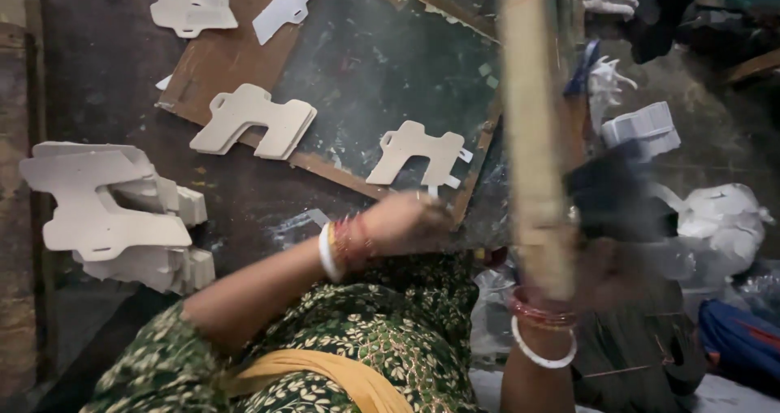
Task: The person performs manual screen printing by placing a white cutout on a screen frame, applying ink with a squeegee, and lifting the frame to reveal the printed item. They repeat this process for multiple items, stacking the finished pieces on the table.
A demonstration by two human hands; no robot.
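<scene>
Your right hand (597, 275) is gripping the wooden stick (532, 137); your left hand (406, 222) is curled shut, resting just below a cardboard cutout (418, 155).

A cutout piece (418, 155) lies on the board (382, 64) just beyond my left hand (406, 222), with a small stack of cutouts (253, 122) to its left at the board's edge. Farther left sits a bigger pile (114, 210). My right hand (597, 271) grips an upright stick (532, 137) right of the board.
</scene>
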